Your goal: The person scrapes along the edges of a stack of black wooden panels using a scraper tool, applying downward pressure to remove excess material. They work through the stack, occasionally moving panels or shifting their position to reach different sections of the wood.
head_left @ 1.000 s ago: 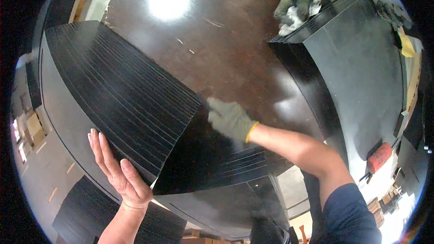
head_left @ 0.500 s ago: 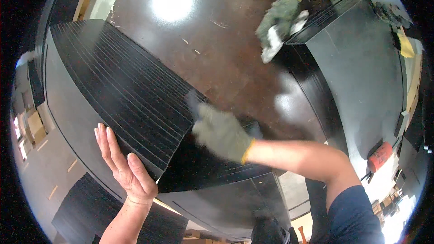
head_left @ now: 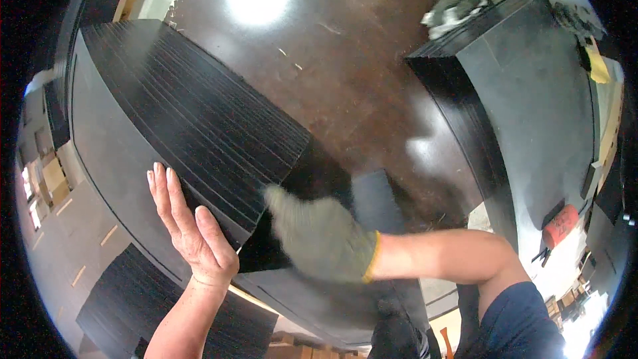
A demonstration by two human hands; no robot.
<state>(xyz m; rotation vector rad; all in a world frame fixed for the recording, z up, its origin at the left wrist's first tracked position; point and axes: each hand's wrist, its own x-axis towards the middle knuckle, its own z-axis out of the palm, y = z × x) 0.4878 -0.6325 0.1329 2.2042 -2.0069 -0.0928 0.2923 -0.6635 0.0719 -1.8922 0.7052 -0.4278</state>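
My bare left hand [head_left: 189, 226] lies with outstretched fingers on the grey face of a long block of stacked dark sheets [head_left: 193, 113], near its lower edge. The ridged black side of this stack faces up toward the middle. My right hand [head_left: 316, 233] wears a grey-green knit glove with a yellow cuff. It is curled at the stack's near corner, its fingertips blurred against the layered edge; whatever they grip is hidden. Just beyond that glove, a flat dark-grey piece [head_left: 377, 199] sits on the shiny brown table [head_left: 352, 93].
Across the table a co-worker's gloved hand [head_left: 457, 5] touches a second dark stack [head_left: 531, 93]. A red cylindrical object [head_left: 560, 226] is at that stack's near right. Small pale scraps dot the table. Below left stands another dark ridged stack [head_left: 146, 306].
My right hand has moved down and toward me along the stack's end, from its upper corner. My left hand stays on the grey face. The co-worker's hand has shifted up and right.
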